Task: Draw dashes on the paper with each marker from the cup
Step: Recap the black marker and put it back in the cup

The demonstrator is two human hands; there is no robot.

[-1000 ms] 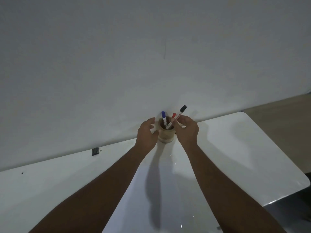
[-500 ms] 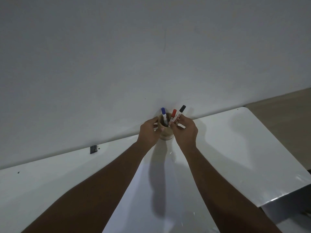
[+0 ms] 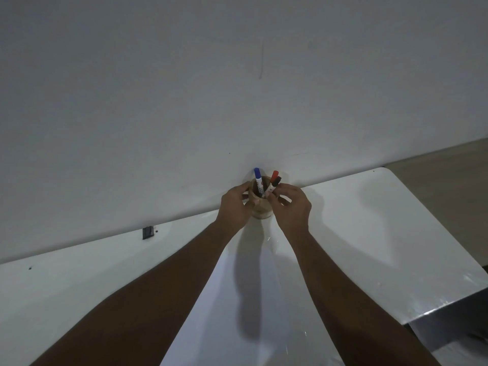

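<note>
A small wooden cup (image 3: 261, 211) stands at the far edge of the white table (image 3: 369, 233), against the wall. Three markers stick out of it: a blue-capped marker (image 3: 258, 178) on the left, a red-capped marker (image 3: 274, 174) and a black-capped marker (image 3: 276, 182) on the right. My left hand (image 3: 235, 207) wraps the cup's left side. My right hand (image 3: 291, 207) pinches the black-capped marker's white barrel just above the cup's rim. A white sheet of paper (image 3: 237, 313) lies on the table between my forearms.
A grey wall (image 3: 237, 88) rises right behind the cup. A small black object (image 3: 148, 231) sits at the table's back edge on the left. The table's rounded right corner (image 3: 383, 169) borders a brown floor (image 3: 449, 194).
The black-capped marker has sunk lower into the cup, guided by my right hand. My left hand has closed in on the cup's side.
</note>
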